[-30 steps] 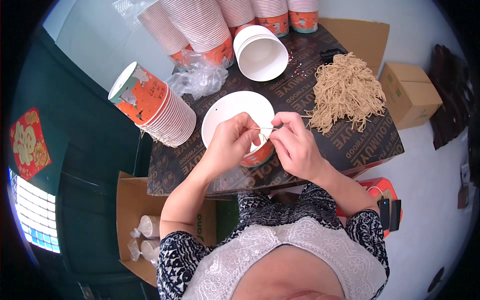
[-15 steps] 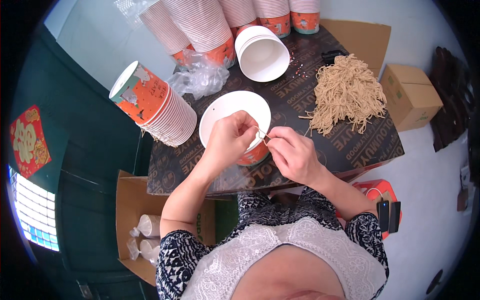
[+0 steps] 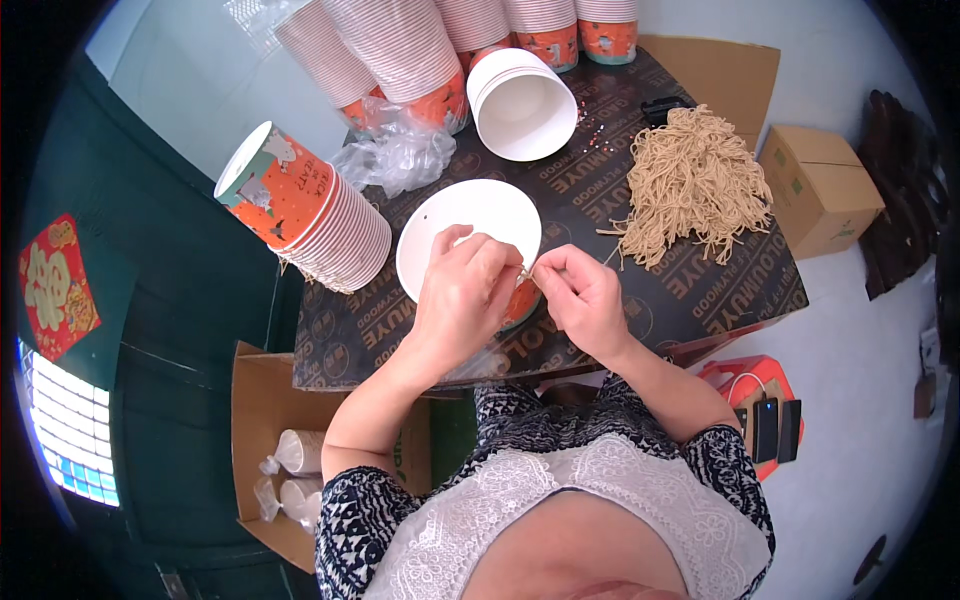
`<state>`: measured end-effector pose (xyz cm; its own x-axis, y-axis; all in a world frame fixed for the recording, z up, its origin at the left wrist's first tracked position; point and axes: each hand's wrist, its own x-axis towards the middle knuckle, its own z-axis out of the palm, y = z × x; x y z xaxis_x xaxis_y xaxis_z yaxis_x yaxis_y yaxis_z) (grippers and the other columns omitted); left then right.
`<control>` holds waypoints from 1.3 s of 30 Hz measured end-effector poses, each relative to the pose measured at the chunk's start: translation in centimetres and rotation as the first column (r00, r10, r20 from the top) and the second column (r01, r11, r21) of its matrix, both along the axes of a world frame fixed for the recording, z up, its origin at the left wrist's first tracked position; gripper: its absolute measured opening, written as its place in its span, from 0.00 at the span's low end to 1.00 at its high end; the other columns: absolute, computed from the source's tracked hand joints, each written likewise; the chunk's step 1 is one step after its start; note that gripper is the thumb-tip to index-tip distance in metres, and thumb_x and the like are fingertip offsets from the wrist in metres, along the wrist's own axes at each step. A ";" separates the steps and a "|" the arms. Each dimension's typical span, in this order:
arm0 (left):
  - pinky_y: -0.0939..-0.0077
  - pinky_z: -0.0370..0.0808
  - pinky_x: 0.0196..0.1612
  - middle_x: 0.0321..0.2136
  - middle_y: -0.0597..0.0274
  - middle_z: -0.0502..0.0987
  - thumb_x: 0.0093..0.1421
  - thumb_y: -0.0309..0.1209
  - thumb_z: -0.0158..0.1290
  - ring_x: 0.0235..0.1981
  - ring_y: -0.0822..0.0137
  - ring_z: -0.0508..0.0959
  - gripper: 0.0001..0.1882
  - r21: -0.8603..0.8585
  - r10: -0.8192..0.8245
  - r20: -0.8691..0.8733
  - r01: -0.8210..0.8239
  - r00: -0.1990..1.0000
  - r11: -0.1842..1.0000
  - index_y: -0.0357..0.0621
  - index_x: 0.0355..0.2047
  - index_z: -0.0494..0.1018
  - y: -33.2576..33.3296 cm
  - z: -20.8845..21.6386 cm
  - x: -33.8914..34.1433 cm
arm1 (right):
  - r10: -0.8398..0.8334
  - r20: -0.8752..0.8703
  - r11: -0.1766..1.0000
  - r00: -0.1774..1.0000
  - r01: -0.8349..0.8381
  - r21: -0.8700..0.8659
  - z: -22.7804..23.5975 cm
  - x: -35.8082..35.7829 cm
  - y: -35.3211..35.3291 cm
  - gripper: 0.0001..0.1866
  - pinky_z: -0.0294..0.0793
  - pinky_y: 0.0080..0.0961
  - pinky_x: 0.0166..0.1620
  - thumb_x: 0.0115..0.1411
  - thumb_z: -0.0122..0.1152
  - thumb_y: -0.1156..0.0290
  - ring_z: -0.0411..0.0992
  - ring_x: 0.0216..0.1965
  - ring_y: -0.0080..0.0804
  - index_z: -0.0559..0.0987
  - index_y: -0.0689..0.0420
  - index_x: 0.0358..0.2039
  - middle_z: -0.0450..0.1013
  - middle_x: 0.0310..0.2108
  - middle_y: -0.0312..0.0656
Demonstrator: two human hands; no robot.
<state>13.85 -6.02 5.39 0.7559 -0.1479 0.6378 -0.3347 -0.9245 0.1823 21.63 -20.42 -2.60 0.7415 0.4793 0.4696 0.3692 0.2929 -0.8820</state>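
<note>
A white-lined paper bucket [image 3: 425,225] with an orange printed outside stands mouth up on the dark table, close in front of me. Over its right rim, my left hand [image 3: 462,290] pinches a thin tan cord [image 3: 527,272] between thumb and fingers. My right hand [image 3: 580,300] grips the same cord just to the right, the fingertips of both hands almost meeting. Whether the cord runs through the bucket's wall is hidden by my fingers. To the right lies a loose heap of tan cords [image 3: 695,185].
Left on the table leans a nested stack of orange buckets [image 3: 300,205]. Further stacks [image 3: 400,50] line the back, beside crumpled clear plastic [image 3: 400,155] and tipped white buckets [image 3: 525,110]. An open carton [image 3: 262,400] sits below left; a closed carton [image 3: 825,190] stands at right.
My left hand has turned and shifted slightly down, with its fingers more over the cord. My right hand has drawn in a little to the left. Both keep hold of the cord.
</note>
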 end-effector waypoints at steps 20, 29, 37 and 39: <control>0.52 0.67 0.56 0.24 0.62 0.75 0.53 0.23 0.61 0.30 0.59 0.78 0.06 -0.098 -0.103 -0.152 0.088 0.983 0.991 0.41 0.29 0.74 0.5 -0.2 0.0 | 0.343 -0.430 0.938 0.835 -0.279 0.207 0.5 0.3 -0.1 0.11 0.57 0.13 0.18 0.68 0.56 0.70 0.62 0.16 0.11 0.80 0.65 0.33 0.70 0.19 0.30; 0.55 0.69 0.54 0.25 0.59 0.75 0.52 0.21 0.59 0.31 0.55 0.77 0.05 -0.097 -0.082 -0.123 0.070 0.989 0.993 0.40 0.27 0.73 0.1 -0.2 -0.2 | 0.394 -0.420 0.917 0.818 -0.320 0.236 0.6 0.1 -0.8 0.11 0.56 0.13 0.20 0.68 0.54 0.71 0.60 0.16 0.11 0.80 0.67 0.36 0.67 0.17 0.28; 0.81 0.71 0.37 0.25 0.68 0.76 0.57 0.21 0.55 0.30 0.77 0.74 0.02 -0.597 -0.151 -0.510 -0.222 0.847 0.771 0.35 0.29 0.74 0.9 0.4 0.1 | -0.022 0.038 0.989 0.999 0.027 -0.146 1.2 -0.8 -2.7 0.06 0.61 0.18 0.22 0.60 0.62 0.76 0.64 0.19 0.15 0.80 0.63 0.37 0.70 0.18 0.31; 0.84 0.70 0.36 0.25 0.70 0.75 0.57 0.21 0.54 0.30 0.80 0.72 0.02 -0.619 -0.198 -0.492 -0.181 0.848 0.765 0.34 0.29 0.74 1.3 0.4 0.2 | -0.112 0.201 0.951 0.973 0.163 -0.261 1.4 -0.8 -3.1 0.06 0.66 0.24 0.22 0.57 0.65 0.75 0.70 0.18 0.23 0.81 0.60 0.36 0.72 0.17 0.36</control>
<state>14.01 -4.69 5.77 0.9856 0.1288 0.1097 -0.0254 -0.5288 0.8483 20.80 -23.48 -1.17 0.7239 0.5074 0.4675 0.5500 -0.0154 -0.8350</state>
